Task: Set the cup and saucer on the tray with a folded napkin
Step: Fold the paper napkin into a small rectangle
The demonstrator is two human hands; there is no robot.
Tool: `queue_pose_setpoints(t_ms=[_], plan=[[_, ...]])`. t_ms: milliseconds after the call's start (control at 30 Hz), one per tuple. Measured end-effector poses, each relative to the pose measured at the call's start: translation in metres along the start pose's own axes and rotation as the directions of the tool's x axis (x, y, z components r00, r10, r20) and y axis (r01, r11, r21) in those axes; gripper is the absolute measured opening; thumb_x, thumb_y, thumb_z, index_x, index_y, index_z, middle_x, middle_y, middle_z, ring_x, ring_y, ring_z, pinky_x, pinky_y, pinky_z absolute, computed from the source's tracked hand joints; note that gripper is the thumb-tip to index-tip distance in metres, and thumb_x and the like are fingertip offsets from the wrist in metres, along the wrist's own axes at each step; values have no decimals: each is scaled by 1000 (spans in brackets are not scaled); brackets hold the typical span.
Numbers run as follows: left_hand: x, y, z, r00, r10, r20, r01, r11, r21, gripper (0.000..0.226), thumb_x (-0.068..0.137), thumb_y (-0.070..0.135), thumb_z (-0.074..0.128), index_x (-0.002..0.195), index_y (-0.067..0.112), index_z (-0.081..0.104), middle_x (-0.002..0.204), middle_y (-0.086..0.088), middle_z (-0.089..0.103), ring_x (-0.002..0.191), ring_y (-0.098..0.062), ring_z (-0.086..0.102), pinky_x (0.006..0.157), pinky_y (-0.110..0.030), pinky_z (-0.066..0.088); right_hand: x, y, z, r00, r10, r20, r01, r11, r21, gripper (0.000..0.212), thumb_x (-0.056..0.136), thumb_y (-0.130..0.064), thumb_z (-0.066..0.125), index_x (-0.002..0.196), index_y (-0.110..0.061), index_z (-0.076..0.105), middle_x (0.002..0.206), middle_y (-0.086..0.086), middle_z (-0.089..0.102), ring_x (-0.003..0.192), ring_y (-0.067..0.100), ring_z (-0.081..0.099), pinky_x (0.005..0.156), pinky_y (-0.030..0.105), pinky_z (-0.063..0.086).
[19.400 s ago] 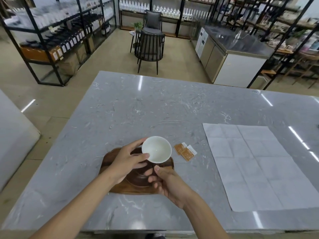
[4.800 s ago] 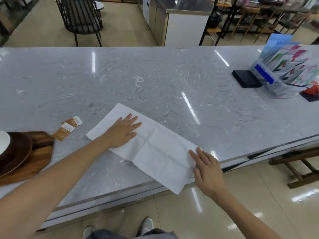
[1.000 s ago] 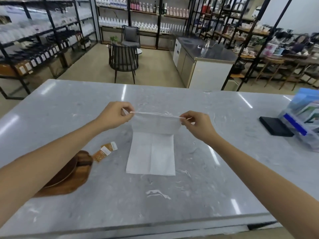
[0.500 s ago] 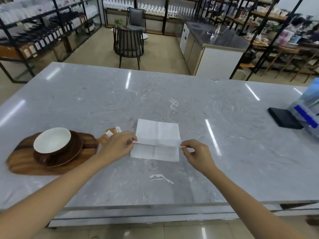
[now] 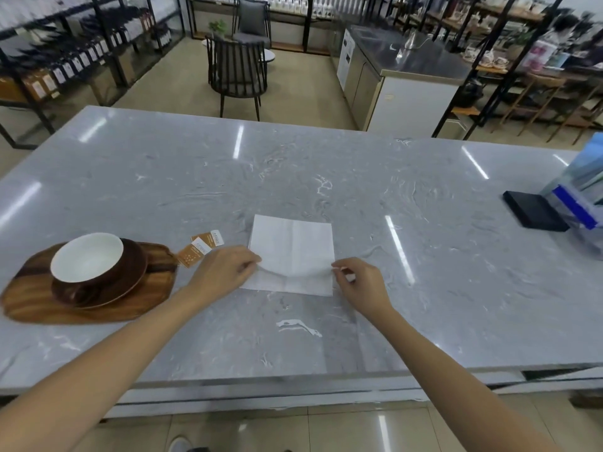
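A white paper napkin [image 5: 293, 249] lies on the grey marble table, folded over towards me. My left hand [image 5: 223, 270] pinches the near left corner of its top layer, and my right hand [image 5: 357, 283] pinches the near right corner. The top layer sags slightly between them, just above the bottom layer. At the left a wooden tray [image 5: 98, 308] carries a dark brown saucer [image 5: 130, 282]. A cup [image 5: 86, 261], white inside and brown outside, sits on that saucer.
Two small orange packets [image 5: 200, 248] lie between the tray and the napkin. A black pad [image 5: 535, 213] and a clear holder with blue leaflets [image 5: 580, 197] stand at the right edge. The table's near edge [image 5: 293, 378] runs below my forearms. Chairs and shelves stand beyond.
Both hands have brought the napkin's far edge over towards me and lowered it almost onto the near edge. The cup, saucer and tray have stayed put.
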State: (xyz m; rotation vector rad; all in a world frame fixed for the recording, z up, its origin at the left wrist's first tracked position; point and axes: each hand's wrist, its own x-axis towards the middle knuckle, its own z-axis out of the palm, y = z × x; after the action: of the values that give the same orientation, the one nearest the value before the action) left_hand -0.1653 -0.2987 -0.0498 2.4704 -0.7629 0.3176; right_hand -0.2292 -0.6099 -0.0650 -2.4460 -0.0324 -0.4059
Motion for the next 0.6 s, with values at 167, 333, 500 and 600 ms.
queue_pose_setpoints(t_ms=[167,333,500,600], plan=[[7,3,-3,958,77,-276,-86,996,-22,24,90,15,59,95,6,80,98,-5,79,83,-18,74,68,-28,59,2,-8,1,961,-125,-246,147,986,74,15,95,-4,66,108,-10,71,107,-3,71,89,6,67,78,13,57],[-42,-14,26,998,1,-56,-3,999,-42,24,76,-6,80,97,6,82,101,-6,80,90,-25,78,79,-41,64,-41,21,20,988,-151,21,152,987,-49,19,91,-4,71,108,-9,79,117,5,77,102,21,75,87,36,62],[-38,-26,27,999,-38,-3,37,995,-92,24,79,1,79,102,10,81,109,-1,78,99,-15,74,92,-31,57,-40,23,15,975,-215,52,217,975,-44,18,91,-4,73,107,-8,80,119,5,76,103,19,75,85,36,63],[-39,-29,28,997,-73,-17,69,984,-163,21,81,0,77,100,9,81,110,0,77,96,-13,74,89,-31,59,-40,21,14,971,-237,31,239,969,-58,18,92,-3,72,109,-7,78,116,6,77,102,21,75,82,38,63]])
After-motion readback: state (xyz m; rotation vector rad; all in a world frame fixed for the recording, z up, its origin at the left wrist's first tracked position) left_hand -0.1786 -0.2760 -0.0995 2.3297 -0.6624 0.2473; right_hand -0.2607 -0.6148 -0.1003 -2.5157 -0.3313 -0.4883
